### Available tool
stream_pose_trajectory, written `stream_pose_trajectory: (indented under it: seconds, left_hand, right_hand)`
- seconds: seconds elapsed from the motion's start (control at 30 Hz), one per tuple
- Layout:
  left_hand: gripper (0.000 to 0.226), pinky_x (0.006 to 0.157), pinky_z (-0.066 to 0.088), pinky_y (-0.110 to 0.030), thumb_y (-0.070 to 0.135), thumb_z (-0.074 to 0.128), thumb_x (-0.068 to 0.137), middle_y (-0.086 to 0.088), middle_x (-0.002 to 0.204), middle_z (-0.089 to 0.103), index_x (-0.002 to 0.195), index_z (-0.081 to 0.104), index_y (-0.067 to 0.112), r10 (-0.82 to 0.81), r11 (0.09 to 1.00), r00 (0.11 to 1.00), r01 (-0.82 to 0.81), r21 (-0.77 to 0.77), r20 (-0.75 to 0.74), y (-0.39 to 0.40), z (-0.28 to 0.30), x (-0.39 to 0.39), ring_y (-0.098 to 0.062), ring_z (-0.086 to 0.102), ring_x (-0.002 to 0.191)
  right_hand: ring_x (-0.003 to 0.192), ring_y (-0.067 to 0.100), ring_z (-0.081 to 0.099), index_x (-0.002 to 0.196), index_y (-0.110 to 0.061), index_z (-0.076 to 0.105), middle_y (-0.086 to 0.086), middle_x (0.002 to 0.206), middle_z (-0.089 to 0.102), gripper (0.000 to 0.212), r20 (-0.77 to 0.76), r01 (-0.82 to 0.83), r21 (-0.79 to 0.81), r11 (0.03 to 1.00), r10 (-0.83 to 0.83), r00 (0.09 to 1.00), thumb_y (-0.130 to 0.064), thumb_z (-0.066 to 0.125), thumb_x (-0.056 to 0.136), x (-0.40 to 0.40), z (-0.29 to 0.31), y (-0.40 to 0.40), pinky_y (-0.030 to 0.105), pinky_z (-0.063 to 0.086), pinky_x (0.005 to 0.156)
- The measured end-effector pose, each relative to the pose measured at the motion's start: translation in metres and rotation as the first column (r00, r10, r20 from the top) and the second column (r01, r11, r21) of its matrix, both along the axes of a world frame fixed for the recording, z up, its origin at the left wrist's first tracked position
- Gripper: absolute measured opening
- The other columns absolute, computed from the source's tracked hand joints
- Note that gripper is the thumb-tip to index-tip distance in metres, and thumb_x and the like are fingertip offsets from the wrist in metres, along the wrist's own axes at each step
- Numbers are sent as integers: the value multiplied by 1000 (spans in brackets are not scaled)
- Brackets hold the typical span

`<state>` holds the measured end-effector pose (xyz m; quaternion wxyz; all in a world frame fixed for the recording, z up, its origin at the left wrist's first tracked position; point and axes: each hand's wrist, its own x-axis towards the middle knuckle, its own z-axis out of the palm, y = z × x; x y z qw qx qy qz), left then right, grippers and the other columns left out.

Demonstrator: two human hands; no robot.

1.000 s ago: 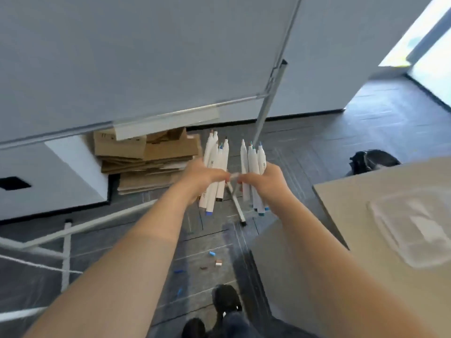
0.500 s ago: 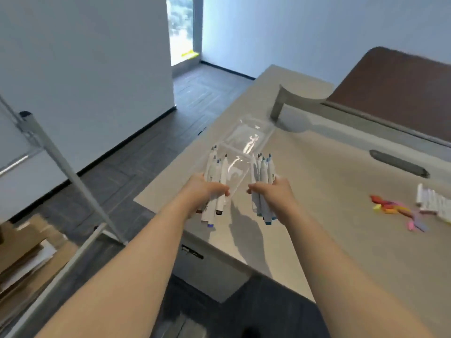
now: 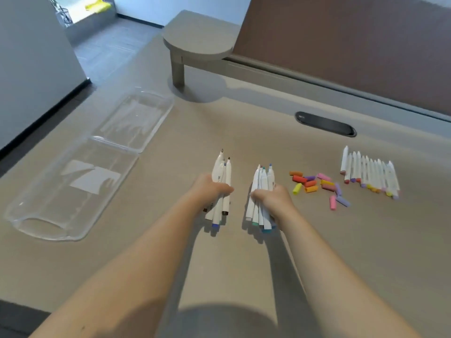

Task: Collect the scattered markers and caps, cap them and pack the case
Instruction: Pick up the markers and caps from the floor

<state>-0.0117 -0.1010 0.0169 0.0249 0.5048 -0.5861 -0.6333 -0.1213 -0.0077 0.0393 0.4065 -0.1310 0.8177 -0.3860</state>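
**Two bundles of uncapped markers held above the surface**

The left hand (image 3: 214, 189) is closed round a bundle of white markers (image 3: 220, 189); the right hand (image 3: 271, 198) grips a second bundle (image 3: 262, 193). Slim, light, smooth barrels probably slip lengthwise, so mid-barrel grips suit. Loose caps (image 3: 317, 184) and a marker row (image 3: 371, 174) lie toward the surface's right edge. The clear case (image 3: 80, 164), open near the left edge, holds no markers.

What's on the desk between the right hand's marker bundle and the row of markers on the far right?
In the head view, a scatter of loose caps lies between the right hand and the marker row.
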Motion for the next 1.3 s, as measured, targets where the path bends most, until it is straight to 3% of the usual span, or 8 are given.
stream_pose_trajectory:
  seconds: [0.2, 0.5, 0.63, 0.77, 0.9, 0.97, 1.1, 1.3]
  left_hand:
    - [29, 51, 34, -25, 23, 66, 80, -3, 68, 44, 70, 41, 12, -83, 991, 982, 99, -88, 173, -5, -24, -66, -16, 40, 57]
    - [32, 52, 36, -25, 22, 67, 80, 0, 66, 45, 68, 39, 16, -178, 952, 954, 229, -204, 242, -7, -27, -93, -12, 41, 56]
    - [42, 46, 26, -24, 29, 66, 82, 1, 60, 36, 62, 32, 15, -152, 937, 939, 236, -257, 308, -8, -24, -90, -11, 33, 52]
    - [41, 47, 28, -23, 28, 66, 82, 1, 60, 37, 62, 33, 15, -104, 941, 948, 192, -281, 300, -7, -25, -90, -12, 33, 52]
    - [31, 46, 30, -23, 27, 68, 80, 2, 67, 39, 82, 40, 13, -30, 944, 966, 112, -311, 255, -5, -24, -85, -17, 42, 65]
    - [36, 53, 34, -24, 26, 69, 80, 0, 79, 44, 98, 42, 10, 2, 935, 969, 85, -344, 246, -4, -24, -83, -19, 44, 79]
    - [54, 88, 42, -34, 23, 69, 80, -12, 121, 46, 120, 41, 1, 53, 899, 959, 75, -430, 278, -4, -28, -82, -28, 46, 113]
    - [59, 102, 31, -35, 29, 64, 83, -12, 133, 35, 128, 35, 4, 95, 876, 927, 96, -474, 363, 2, -30, -79, -29, 31, 125]
  right_hand:
    - [86, 30, 60, 91, -7, 49, 13, 91, 56, 16, 0, -2, 128, 992, 2, 1000, -7, 60, 79, -49, -33, -4, 36, 52, 75]
    - [83, 25, 53, 101, -4, 53, 10, 91, 54, 26, -117, -68, 169, 983, 89, 989, -19, 63, 82, -64, -37, -14, 27, 38, 55]
    - [93, 26, 54, 110, -2, 51, 10, 99, 54, 33, -141, -29, 152, 988, 51, 989, -17, 62, 83, -64, -40, -11, 30, 43, 69]
    - [84, 20, 44, 113, -2, 45, 9, 98, 47, 34, -170, 4, 107, 994, 15, 985, -13, 60, 85, -64, -45, -9, 22, 29, 48]
    - [87, 18, 39, 118, 1, 39, 6, 93, 42, 38, -217, 37, 91, 995, -16, 976, -11, 58, 88, -67, -51, -7, 23, 26, 50]
    - [90, 21, 42, 113, -2, 40, 11, 102, 43, 34, -262, 56, 115, 992, -24, 965, -10, 59, 86, -67, -52, -7, 24, 32, 55]
    - [115, 32, 48, 123, 2, 40, 13, 121, 47, 47, -348, 109, 165, 980, -45, 936, -12, 63, 84, -68, -59, -6, 38, 43, 96]
    - [119, 32, 44, 124, 0, 42, 17, 130, 44, 48, -408, 123, 220, 968, -23, 913, -19, 63, 85, -67, -57, 0, 41, 39, 102]
